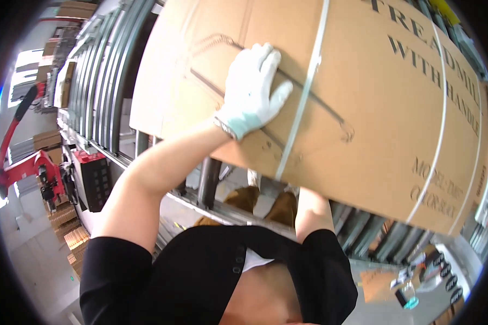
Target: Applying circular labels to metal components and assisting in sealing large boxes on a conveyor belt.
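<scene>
A large brown cardboard box [363, 135] lies on a roller conveyor in front of me, bound with several pale plastic straps [310, 81]. Printed line drawing and dark lettering cover its upper face. My left hand [253, 92], in a white glove with a pale green cuff, presses flat on the box over the drawing, its fingers stretched out and thumb apart, left of one strap. My right forearm [313, 208] reaches below the box's near edge, and the box hides the hand.
Metal rollers [207, 181] show below the box's near edge and more rollers [106, 81] extend at the left. A red tool with a black handle [24, 162] stands far left, beside a black-and-red box [90, 179]. Stacked cardboard [77, 238] lies lower left.
</scene>
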Motion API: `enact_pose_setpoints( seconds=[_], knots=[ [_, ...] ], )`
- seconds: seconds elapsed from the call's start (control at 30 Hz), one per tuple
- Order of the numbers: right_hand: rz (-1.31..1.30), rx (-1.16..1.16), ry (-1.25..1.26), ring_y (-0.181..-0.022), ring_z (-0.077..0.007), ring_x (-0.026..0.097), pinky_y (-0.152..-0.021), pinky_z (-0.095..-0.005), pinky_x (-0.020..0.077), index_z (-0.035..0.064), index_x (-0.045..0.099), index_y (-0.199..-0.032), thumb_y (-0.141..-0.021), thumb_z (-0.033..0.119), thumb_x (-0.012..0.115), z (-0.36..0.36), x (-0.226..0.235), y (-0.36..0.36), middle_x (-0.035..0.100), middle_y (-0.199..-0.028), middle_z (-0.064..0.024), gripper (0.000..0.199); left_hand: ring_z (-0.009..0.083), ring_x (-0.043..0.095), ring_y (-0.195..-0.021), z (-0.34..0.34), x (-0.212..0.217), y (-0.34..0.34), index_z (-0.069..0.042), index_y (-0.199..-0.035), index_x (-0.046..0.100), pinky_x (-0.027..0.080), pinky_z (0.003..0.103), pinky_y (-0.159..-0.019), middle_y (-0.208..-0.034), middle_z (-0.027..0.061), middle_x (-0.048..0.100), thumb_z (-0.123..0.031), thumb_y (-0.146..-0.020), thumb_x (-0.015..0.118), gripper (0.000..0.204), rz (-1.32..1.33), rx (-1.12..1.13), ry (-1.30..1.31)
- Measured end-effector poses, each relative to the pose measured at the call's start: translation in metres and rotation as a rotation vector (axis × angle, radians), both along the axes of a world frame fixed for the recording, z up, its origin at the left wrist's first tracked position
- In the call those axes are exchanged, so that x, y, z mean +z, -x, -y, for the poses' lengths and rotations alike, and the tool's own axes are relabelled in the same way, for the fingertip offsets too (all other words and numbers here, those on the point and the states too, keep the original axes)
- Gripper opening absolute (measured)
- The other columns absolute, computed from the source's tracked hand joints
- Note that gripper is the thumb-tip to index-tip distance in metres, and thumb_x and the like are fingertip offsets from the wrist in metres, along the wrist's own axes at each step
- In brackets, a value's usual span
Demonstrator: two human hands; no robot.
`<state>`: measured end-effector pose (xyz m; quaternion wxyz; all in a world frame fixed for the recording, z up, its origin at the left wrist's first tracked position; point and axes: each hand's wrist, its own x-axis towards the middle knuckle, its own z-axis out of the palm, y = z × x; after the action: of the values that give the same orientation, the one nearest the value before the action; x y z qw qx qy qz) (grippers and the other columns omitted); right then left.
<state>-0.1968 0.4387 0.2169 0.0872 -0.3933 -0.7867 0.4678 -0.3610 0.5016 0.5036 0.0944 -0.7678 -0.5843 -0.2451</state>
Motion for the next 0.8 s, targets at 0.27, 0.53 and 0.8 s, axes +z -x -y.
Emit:
enact_pose_setpoints(
  seconds=[0.27, 0.53, 0.8],
  knots=[
    [-0.289, -0.243, 0.305, -0.093, -0.0259, 0.063, -0.077, -0.0386, 0.0530, 0.0084, 0.055, -0.114, -0.083, 0.034, 0.065, 0.000, 0.039, 0.006, 0.065, -0.106, -0.0099, 0.041, 0.0395, 0.040, -0.125, 0.002, 0.008, -0.006, 0.001, -0.125, 0.046, 0.030, 0.048, -0.106, -0.133, 0.0216, 0.044, -0.018, -0.075, 0.065, 0.057, 0.043, 0.027, 0.203],
    [-0.439, -0.480, 0.632, -0.093, -0.0265, 0.062, -0.075, -0.0388, 0.0532, 0.0094, 0.056, -0.112, -0.084, 0.035, 0.063, -0.008, 0.063, 0.000, 0.065, -0.105, -0.0092, 0.038, 0.0397, 0.040, -0.125, 0.000, 0.008, -0.005, 0.000, -0.125, 0.046, 0.029, 0.048, -0.107, -0.133, 0.0214, 0.044, -0.019, -0.075, 0.065, 0.057, 0.033, 0.042, 0.187],
    [-0.487, -0.760, 0.824, -0.094, -0.0271, 0.062, -0.074, -0.0389, 0.0535, 0.0103, 0.057, -0.110, -0.085, 0.035, 0.062, -0.016, 0.074, -0.032, 0.065, -0.104, -0.0086, 0.036, 0.0392, 0.041, -0.124, 0.002, 0.014, -0.007, 0.000, -0.123, 0.047, 0.030, 0.048, -0.106, -0.131, 0.0206, 0.046, -0.023, -0.078, 0.066, 0.054, 0.099, 0.050, 0.171]
  ],
)
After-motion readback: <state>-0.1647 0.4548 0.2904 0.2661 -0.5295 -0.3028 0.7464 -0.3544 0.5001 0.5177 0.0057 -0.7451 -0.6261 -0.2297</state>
